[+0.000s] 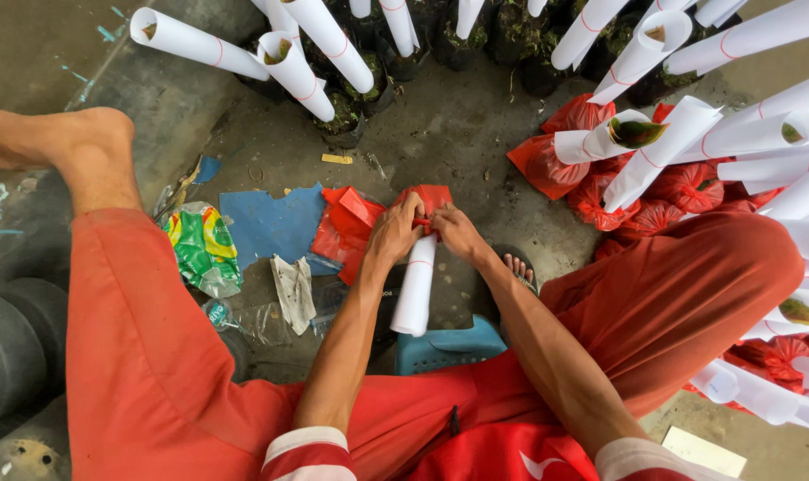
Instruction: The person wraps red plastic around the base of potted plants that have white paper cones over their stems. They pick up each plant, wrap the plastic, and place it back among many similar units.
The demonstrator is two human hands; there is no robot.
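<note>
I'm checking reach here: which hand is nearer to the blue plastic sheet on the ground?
Left. The left hand grips the white paper roll just right of the blue plastic sheet; the right hand is farther right, beyond the left.

Roll's point(415, 294) top hidden by fingers point(413, 216)

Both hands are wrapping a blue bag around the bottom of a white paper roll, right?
Not quite: the bag is red, not blue, as the head view shows. The left hand and right hand do both grip it at the end of the white paper roll. The blue thing is a flat sheet lying on the ground nearby.
</note>
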